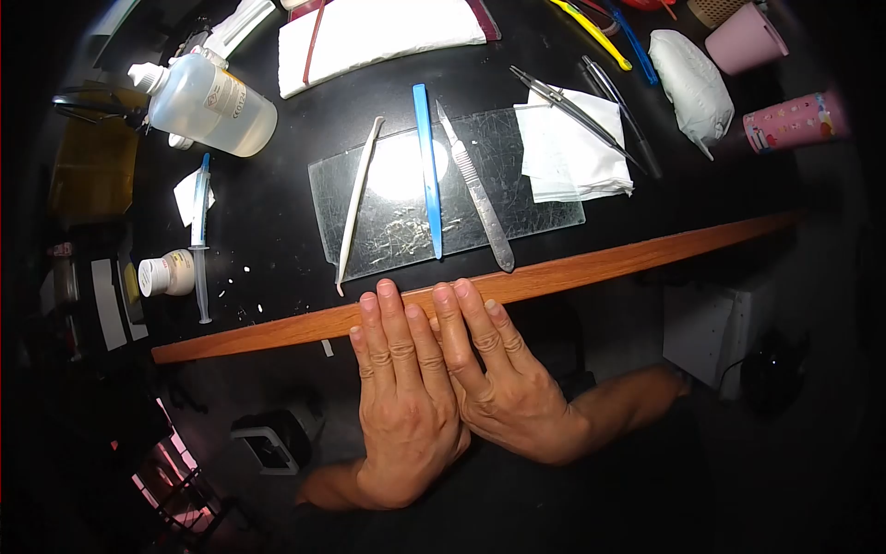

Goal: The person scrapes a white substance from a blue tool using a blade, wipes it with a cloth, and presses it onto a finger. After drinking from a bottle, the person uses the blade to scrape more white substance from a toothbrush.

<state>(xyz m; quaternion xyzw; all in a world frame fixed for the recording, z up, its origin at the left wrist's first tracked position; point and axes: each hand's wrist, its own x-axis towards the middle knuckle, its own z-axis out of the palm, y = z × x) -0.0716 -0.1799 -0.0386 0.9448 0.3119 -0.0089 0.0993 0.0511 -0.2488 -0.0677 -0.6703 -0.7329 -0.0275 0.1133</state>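
My left hand (406,397) and my right hand (512,388) are held side by side, backs up, fingers stretched out and nothing visible in them. Their fingertips reach the wooden edge (618,264) of the black table; the palms are hidden. Just beyond lies a scratched glass plate (544,217). Across it rest a thin white tool (360,203), a flat blue stick (428,171) and a metal scalpel (474,186), whose handle end points toward my right hand. The white tool's lower end is nearest my left fingertips.
At left are a clear liquid bottle (208,106), a syringe (201,240) and a small jar (168,274). Tweezers (577,114) lie over white tissues (577,171) beside a dark pen (620,111). Farther right are a white wrapped bundle (690,88) and a pink cup (746,42).
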